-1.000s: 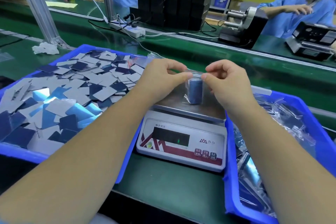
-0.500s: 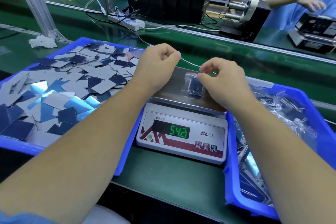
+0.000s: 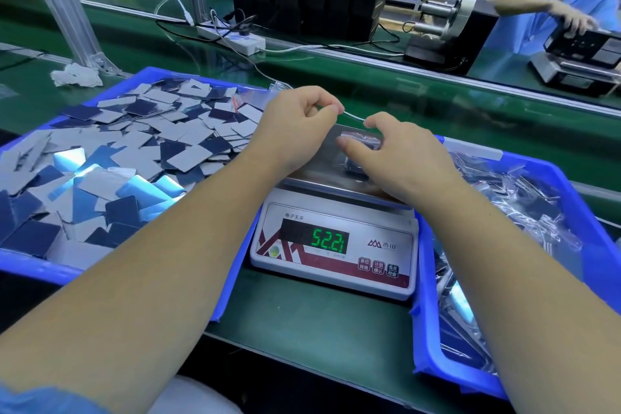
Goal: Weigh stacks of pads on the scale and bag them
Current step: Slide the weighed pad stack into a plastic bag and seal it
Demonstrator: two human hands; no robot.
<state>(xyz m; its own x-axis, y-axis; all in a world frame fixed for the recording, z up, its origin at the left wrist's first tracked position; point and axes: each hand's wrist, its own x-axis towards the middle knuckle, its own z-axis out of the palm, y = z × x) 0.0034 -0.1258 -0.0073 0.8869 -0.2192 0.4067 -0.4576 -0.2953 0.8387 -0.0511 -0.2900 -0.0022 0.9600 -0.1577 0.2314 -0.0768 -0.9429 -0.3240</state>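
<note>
While both hands (image 3: 408,158) hover, bagged pads (image 3: 358,153) lie under right grip.

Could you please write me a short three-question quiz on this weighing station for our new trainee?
1. True or false: the bagged stack lies on the scale pan.
2. Which bin holds the loose pads? A) the left bin B) the right bin C) neither
3. Fill in: the scale display glows ____ digits.

Key
1. True. It lies on the pan beneath the right hand; the left hand is curled beside it.
2. A. The right bin holds filled clear bags.
3. Green.
</note>
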